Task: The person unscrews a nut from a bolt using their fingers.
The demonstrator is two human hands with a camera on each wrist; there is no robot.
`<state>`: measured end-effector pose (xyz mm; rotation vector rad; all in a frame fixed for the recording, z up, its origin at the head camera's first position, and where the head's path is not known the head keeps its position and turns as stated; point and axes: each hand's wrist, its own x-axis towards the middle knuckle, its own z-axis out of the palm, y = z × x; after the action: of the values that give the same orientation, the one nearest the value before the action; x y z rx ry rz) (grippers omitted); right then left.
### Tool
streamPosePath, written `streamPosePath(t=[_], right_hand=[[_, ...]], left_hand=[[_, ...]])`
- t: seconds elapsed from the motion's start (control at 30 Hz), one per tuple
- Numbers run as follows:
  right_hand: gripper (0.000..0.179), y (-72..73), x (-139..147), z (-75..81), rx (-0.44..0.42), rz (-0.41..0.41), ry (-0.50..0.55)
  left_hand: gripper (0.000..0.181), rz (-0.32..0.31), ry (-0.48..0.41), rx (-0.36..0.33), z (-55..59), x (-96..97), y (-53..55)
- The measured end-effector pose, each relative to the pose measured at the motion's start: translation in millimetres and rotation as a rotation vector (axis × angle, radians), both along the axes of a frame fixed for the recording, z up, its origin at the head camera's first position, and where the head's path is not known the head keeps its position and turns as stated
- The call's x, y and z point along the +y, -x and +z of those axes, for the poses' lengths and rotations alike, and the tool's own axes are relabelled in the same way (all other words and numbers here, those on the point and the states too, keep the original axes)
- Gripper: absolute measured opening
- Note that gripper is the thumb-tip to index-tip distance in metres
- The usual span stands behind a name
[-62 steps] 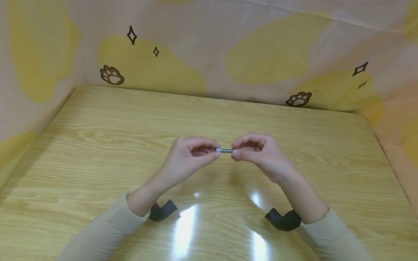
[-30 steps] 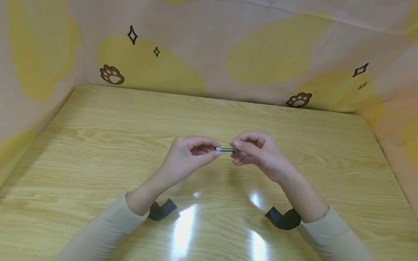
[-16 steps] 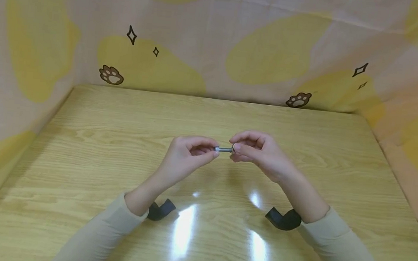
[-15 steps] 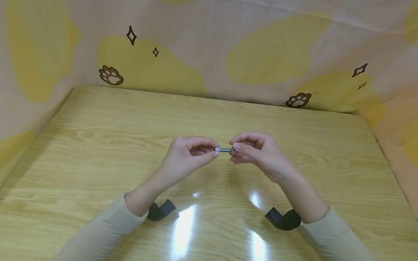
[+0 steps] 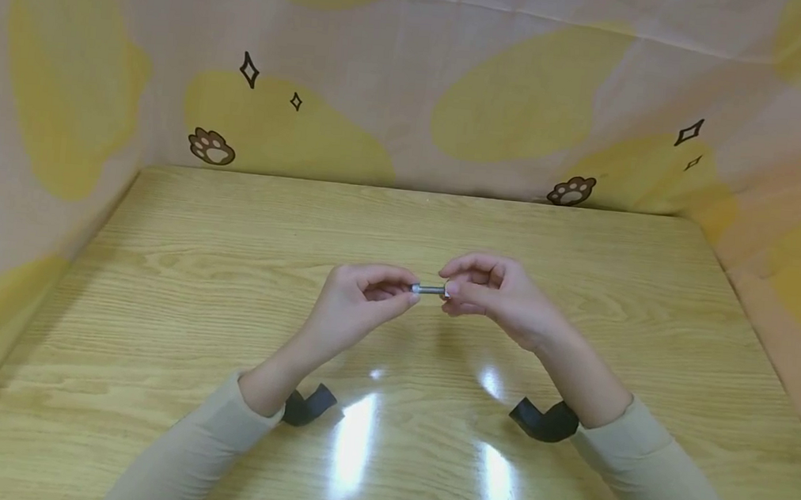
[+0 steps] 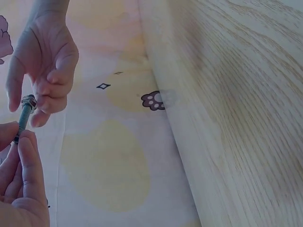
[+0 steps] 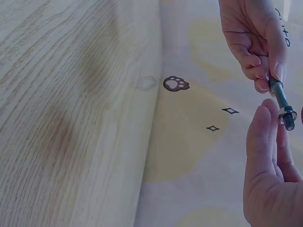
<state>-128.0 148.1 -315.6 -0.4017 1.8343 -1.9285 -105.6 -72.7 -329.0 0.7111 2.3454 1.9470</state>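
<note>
My left hand (image 5: 353,303) pinches the head end of a metal bolt (image 5: 429,290) between thumb and fingertips, holding it level above the table. In the right wrist view a shiny nut (image 7: 287,115) sits on the threaded shank, and the bolt's tip pokes out beyond it. Around that end is my right hand (image 5: 503,299), its thumb on one side and its fingers on the other. Seen from the left wrist, the fingers (image 6: 49,101) lie against or very near the nut, while the thumb stands slightly apart from it. The bolt head is mostly hidden by the left fingertips.
Both hands are over a wood-grain table (image 5: 231,219) with bright light reflections near its front. Patterned cloth (image 5: 415,84) rises behind it and at both sides. A black strap-like piece (image 5: 546,420) juts from each wrist by the sleeve.
The right thumb and fingers have shifted up and down around the nut end, covering and uncovering it. The left hand and the bolt have stayed nearly still.
</note>
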Motion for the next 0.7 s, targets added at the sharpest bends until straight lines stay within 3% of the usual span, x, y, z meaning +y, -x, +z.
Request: streamPosePath(t=[0.2, 0.4, 0.7], right_hand=[[0.015, -0.7, -0.2, -0.5, 0.007, -0.005, -0.030], [0.026, -1.1, 0.5, 1.2, 0.045, 0.007, -0.020], [0.019, -1.2, -0.8, 2.7, -0.004, -0.003, -0.072]], left_hand=[[0.015, -0.001, 0.003, 0.011, -0.5, 0.0, 0.1], [0.014, -0.003, -0.001, 0.013, -1.1, 0.1, 1.2], [0.013, 0.005, -0.005, 0.012, -0.8, 1.6, -0.4]])
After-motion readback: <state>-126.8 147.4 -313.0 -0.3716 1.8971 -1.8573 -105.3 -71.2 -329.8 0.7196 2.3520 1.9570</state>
